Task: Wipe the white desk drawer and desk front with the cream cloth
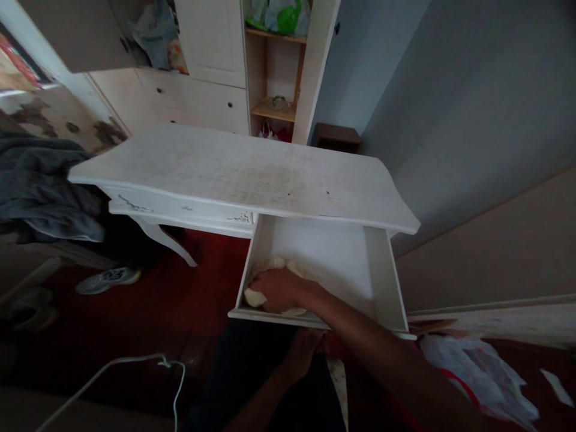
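Note:
My right hand [281, 289] reaches into the pulled-out drawer [400, 294] of a white desk [193, 162]. Its fingers press on a pale cream cloth [255, 297], bunched under and around the palm in the drawer's front left corner. Below the drawer's front edge, close to my lap, is my left hand [303, 351]. Its fingers are in shadow against the underside of the drawer front, and whether they grip it cannot be made out. Dark smudges and a few small specks mark the desk top.
A white wardrobe [211, 45] with open doors stands behind the desk. Grey clothing [45, 180] is heaped at the left. A shoe [109, 280] and a white cable [130, 359] are on the left side. Plastic bags [477, 372] lie at the lower right, beside the wall.

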The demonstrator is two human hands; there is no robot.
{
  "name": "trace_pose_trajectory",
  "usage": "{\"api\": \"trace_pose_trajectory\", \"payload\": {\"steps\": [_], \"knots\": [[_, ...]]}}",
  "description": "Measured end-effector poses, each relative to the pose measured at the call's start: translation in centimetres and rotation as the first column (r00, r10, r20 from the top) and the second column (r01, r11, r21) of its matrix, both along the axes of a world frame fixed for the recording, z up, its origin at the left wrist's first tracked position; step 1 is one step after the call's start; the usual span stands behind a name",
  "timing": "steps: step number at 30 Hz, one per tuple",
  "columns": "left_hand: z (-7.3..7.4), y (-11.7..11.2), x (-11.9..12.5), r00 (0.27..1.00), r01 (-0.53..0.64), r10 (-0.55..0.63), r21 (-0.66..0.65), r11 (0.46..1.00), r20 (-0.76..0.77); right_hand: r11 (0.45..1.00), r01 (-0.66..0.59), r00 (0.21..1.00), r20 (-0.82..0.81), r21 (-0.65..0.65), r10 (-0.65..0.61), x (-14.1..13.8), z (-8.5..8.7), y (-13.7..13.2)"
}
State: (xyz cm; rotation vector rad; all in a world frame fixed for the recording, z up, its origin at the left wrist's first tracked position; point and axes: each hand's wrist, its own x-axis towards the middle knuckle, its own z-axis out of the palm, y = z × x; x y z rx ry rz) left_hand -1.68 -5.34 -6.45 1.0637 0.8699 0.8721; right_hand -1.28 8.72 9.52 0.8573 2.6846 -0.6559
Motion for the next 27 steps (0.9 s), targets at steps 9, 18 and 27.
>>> {"api": "trace_pose_trajectory", "payload": {"steps": [9, 18, 27], "knots": [[-0.2, 0.5, -0.3, 0.999, -0.024, 0.025, -0.043, 0.999, 0.030, 0.979, -0.086, 0.985, 0.130, -0.184, 0.111, 1.9, 1.9, 0.9], [-0.4, 0.8, -0.9, 0.998, -0.027, 0.027, -0.007, 1.000, -0.052, 0.931, 0.231, 0.907, 0.409, -0.283, -0.101, 11.1, 2.5, 0.6], [-1.0, 1.2, -1.2, 0.995, 0.007, -0.003, 0.043, 0.999, -0.103, 0.960, 0.263, 0.873, 0.400, 0.097, -0.280, 17.5, 4.8, -5.8]]}}
